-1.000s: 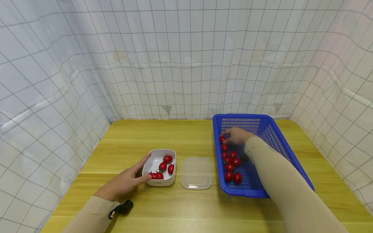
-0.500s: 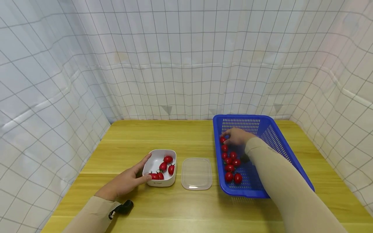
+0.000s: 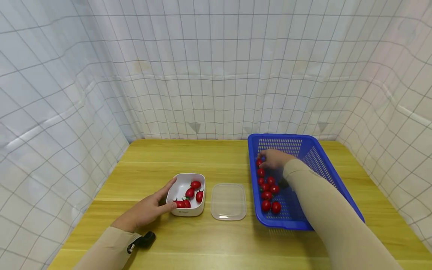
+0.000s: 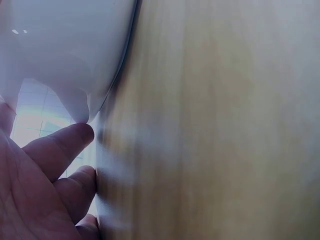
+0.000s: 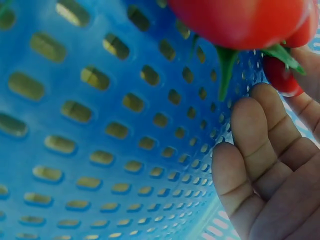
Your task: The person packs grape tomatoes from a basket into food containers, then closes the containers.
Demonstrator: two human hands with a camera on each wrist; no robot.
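— You seem to be picking: thumb and forefinger of your right hand [image 3: 275, 159] pinch a red oval tomato [image 3: 258, 163] near the left wall of the blue perforated plastic basket [image 3: 283, 135].
— Next probably calls for lifting it toward the white square plastic box [image 3: 195, 212].
— Your right arm [image 3: 324, 206] reaches across the basket.
— Your left hand [image 3: 148, 210], fingers nearly straight and spread, rests against the box's left side.

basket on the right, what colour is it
Deep blue; the basket shows best in the head view.

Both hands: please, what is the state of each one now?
Left hand: open, resting against the white square plastic box.
Right hand: pinching a small red oval tomato inside the blue perforated plastic basket.
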